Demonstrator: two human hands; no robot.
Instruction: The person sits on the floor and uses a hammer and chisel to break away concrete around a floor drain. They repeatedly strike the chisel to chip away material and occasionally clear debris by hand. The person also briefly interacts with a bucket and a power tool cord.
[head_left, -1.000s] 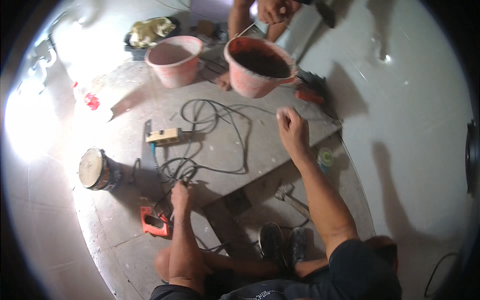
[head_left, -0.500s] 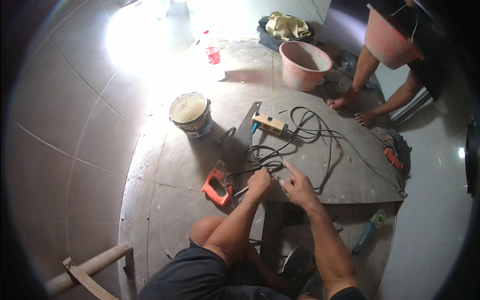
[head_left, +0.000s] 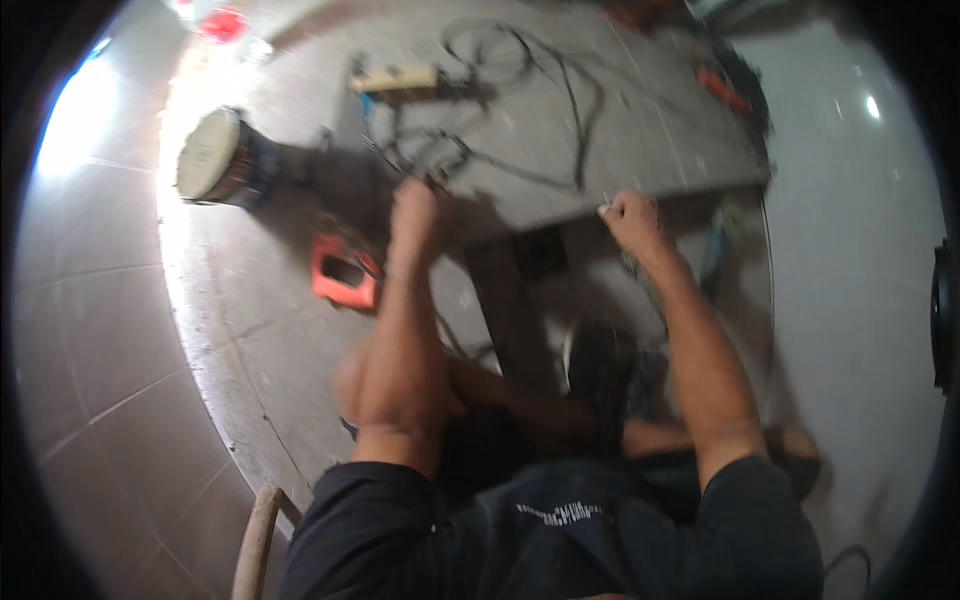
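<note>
One grey slab (head_left: 650, 135) spreads across the far part of the scene, its near edge dropping to a lower level at right. Nearest is the person's dark shirt (head_left: 560, 545), with bare arms reaching out either side. Black cable (head_left: 577, 150) lies in loops on the slab, its nearest loops just beyond the left hand. Far left stands a dark pail (head_left: 245, 165) with a pale mouth; nearer, beside the left forearm, is a red handle (head_left: 345, 292). A teal tool (head_left: 714, 255) lies to the right of the right forearm.

The left hand (head_left: 415, 212) is bent over at the loops, too blurred to tell what its fingers grip. The right hand (head_left: 635, 222), well apart, has its fingers curled together, a tiny pale spot at the tip. Beyond the loops sits a cream power strip (head_left: 398, 79), with a blue plug (head_left: 367, 106) at its left end.
</note>
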